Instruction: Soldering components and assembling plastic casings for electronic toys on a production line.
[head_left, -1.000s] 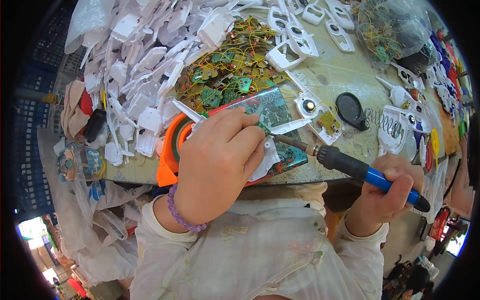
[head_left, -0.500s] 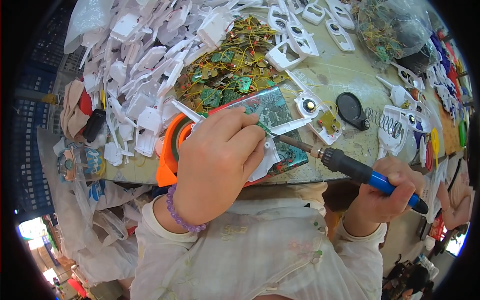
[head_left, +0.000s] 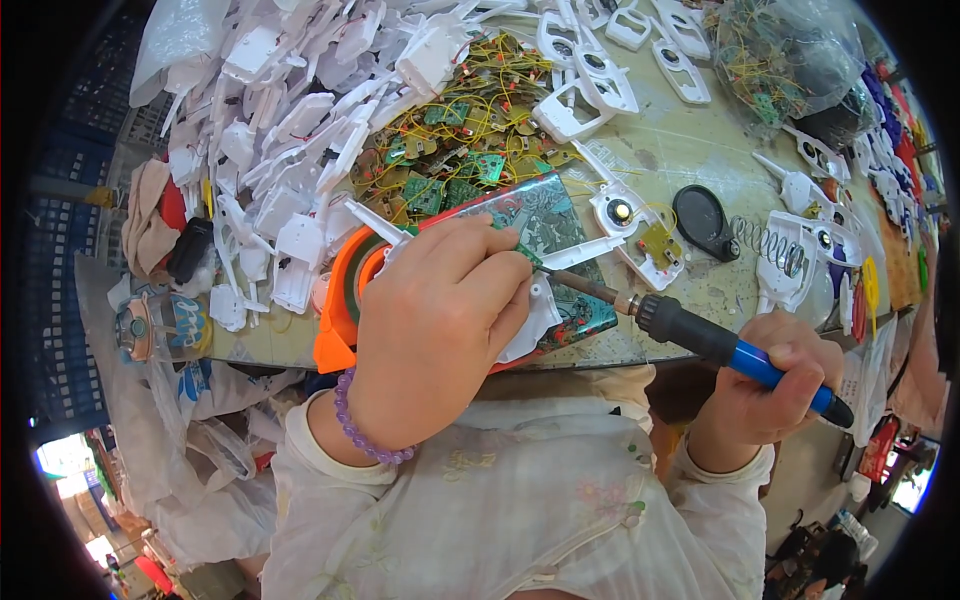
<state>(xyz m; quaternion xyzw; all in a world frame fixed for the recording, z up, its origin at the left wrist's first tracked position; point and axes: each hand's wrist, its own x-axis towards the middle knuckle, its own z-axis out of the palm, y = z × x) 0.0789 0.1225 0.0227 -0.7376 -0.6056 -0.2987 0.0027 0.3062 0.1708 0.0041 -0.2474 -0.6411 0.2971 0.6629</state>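
Note:
My left hand [head_left: 440,305], a purple bead bracelet on its wrist, is closed with its fingertips pinching a small green circuit board [head_left: 527,254]. Under those fingers lies a white plastic shell [head_left: 535,325] with a long arm, largely covered by the hand. My right hand [head_left: 768,385] is wrapped round the blue handle of a soldering iron [head_left: 690,327]. The iron's tip reaches the edge of the board beside my left fingertips. A dark patterned flat box [head_left: 585,290] with a red edge lies beneath the shell.
A ring-shaped orange holder [head_left: 335,345] stands left of my left hand. Behind are piled white shells [head_left: 300,150] and wired circuit boards [head_left: 480,130]. Open shells, a black round-ended part [head_left: 703,222] and a coil spring [head_left: 770,245] lie right. A bag of boards [head_left: 790,60] sits far right.
Both hands and the soldering iron stay almost where they were, with only a tiny shift of the iron's handle. At the far right edge, another person's bare arm has moved up and outward.

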